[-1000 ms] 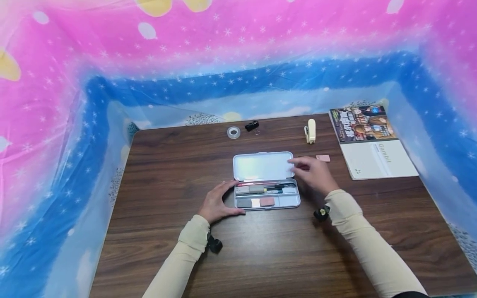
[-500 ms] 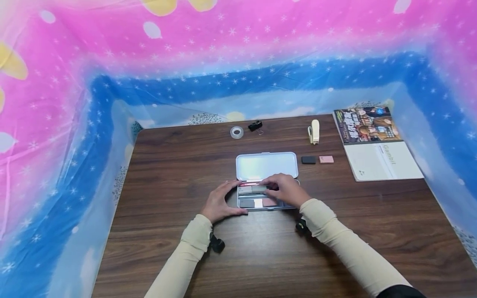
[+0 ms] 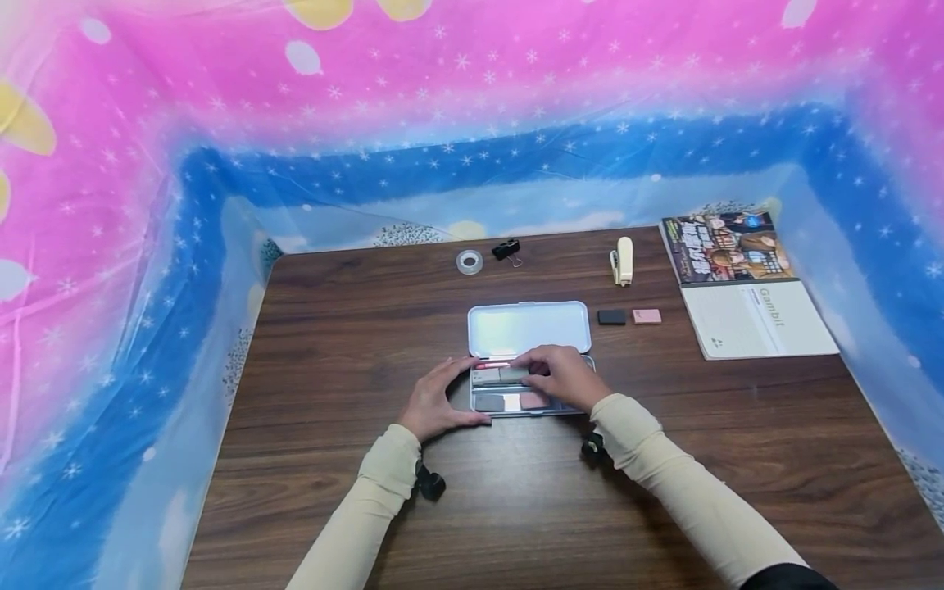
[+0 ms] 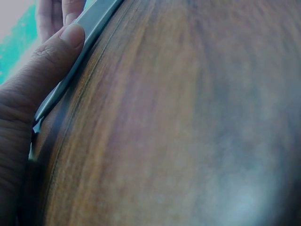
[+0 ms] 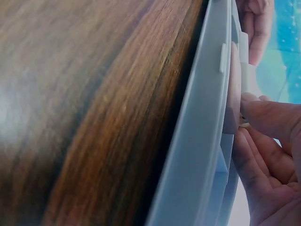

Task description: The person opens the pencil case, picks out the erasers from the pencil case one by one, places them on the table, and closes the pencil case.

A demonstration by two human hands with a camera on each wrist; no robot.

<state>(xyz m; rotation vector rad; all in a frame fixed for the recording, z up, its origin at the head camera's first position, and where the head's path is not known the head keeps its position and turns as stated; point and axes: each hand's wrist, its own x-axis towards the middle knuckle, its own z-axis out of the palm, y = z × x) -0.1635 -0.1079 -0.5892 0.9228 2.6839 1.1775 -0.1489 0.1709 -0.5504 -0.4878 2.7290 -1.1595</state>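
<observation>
A flat white pencil case (image 3: 528, 329) lies open on the table, its lid folded back. My left hand (image 3: 431, 401) grips its left end, the thumb (image 4: 73, 35) along the front edge and the fingers at the back corner. My right hand (image 3: 566, 377) reaches into the back compartment, thumb and fingers pinching the right end of a pale grey block (image 3: 488, 377). Behind that block lies a red pen (image 3: 492, 365); the other pens are hidden under the hand. The front compartment holds a grey eraser (image 3: 488, 402), a white piece and a pink eraser (image 3: 534, 400).
Right of the lid lie a black eraser (image 3: 611, 317) and a pink block (image 3: 647, 316). Farther back are a tape roll (image 3: 478, 262), a binder clip (image 3: 506, 249) and a cream stapler (image 3: 622, 261). Two books (image 3: 760, 319) lie at the right, with patterned cloth (image 3: 457, 192) around the table.
My right hand has moved left from beside the lid into the case and now pinches the grey block, uncovering the black eraser on the table. The left hand has kept its grip.
</observation>
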